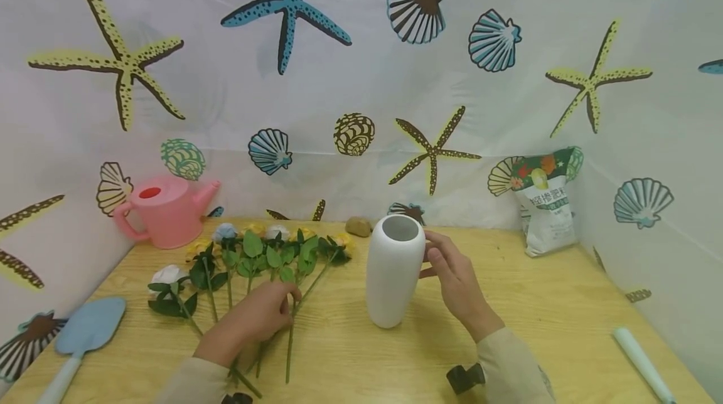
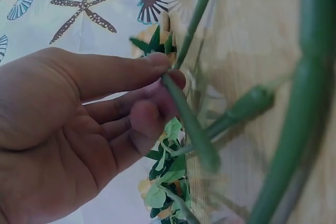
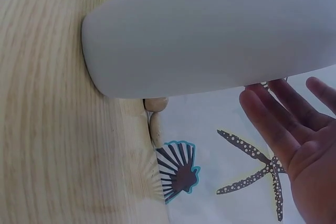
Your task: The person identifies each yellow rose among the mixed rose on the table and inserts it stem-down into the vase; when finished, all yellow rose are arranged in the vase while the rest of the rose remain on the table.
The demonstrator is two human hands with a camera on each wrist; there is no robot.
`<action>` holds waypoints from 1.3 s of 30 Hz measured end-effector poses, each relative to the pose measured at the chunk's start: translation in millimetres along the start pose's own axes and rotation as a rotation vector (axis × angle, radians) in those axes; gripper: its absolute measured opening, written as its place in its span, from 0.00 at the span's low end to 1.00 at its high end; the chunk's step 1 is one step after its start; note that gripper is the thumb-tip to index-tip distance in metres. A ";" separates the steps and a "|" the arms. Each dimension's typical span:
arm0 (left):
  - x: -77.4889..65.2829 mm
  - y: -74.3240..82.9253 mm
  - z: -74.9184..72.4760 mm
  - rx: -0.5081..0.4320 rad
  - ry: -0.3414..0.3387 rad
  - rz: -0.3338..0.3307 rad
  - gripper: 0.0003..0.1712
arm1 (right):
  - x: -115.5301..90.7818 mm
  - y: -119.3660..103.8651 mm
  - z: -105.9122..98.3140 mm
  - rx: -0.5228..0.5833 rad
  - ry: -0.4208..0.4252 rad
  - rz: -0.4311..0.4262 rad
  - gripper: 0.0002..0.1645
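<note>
My left hand (image 1: 261, 316) is over the artificial roses, pinching one green rose stem (image 2: 190, 121) between thumb and fingertips. That stem leads up to a yellow rose (image 1: 343, 242) at the right end of the row. Other stems pass behind and below the hand. A tall white vase (image 1: 393, 281) stands upright on the table, its round mouth facing up. At its right side is my right hand (image 1: 460, 278), fingers extended, fingertips right at the vase wall near the upper part. In the right wrist view the vase (image 3: 199, 40) appears sideways above the relaxed fingers.
A white rose (image 1: 167, 275) lies at the left end of the row. Behind stand a pink watering can (image 1: 169, 212) and a brown stone (image 1: 358, 226). A blue trowel (image 1: 90, 329) lies front left, a fertilizer bag (image 1: 546, 209) stands back right, and a pale green handle (image 1: 642, 363) lies front right.
</note>
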State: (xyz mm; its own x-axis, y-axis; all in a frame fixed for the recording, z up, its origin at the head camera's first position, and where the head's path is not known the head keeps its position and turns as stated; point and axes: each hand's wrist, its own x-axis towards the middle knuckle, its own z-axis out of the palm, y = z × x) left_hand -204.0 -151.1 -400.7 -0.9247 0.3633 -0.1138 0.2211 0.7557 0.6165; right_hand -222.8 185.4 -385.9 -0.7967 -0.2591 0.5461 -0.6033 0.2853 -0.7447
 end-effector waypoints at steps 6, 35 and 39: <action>3.5 3.2 1.0 -0.071 -0.013 0.034 0.20 | -1.3 -0.9 -1.7 -0.011 -0.004 0.025 0.21; 30.0 70.3 -4.6 -0.796 0.512 0.122 0.37 | -0.5 -1.5 -1.9 0.001 0.004 0.075 0.21; 33.6 86.8 -12.7 -0.893 0.657 0.160 0.39 | 0.2 -2.5 -0.2 0.010 -0.002 0.075 0.21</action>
State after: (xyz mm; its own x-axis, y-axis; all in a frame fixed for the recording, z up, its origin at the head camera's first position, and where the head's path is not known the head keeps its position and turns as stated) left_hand -219.8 -80.3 -341.2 -0.9481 -0.1362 0.2874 0.2942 -0.0321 0.9552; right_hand -221.4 184.8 -383.8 -0.8396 -0.2387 0.4880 -0.5415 0.2945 -0.7874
